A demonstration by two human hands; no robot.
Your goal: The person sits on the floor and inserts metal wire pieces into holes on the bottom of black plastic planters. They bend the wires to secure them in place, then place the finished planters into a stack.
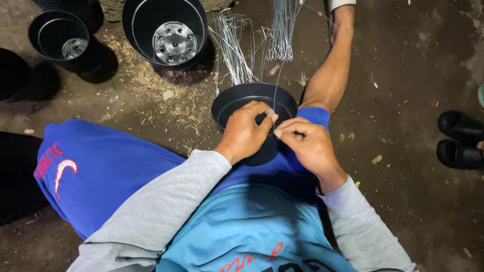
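Note:
I sit on the ground with a black plastic pot (238,98) resting on my lap between my knees. My left hand (245,132) lies over the pot's near rim, fingers pinched at its edge. My right hand (309,143) is right beside it, fingertips pinched too. Between the two hands runs a thin silvery wire (275,91) that rises up across the pot's mouth. Both hands grip this wire at the rim.
A bundle of thin wires (237,47) lies on the dirt floor beyond the pot. Larger black pots (165,26) (60,36) stand at the top left. A pair of black sandals (459,139) sits at the right, another person's foot beside them.

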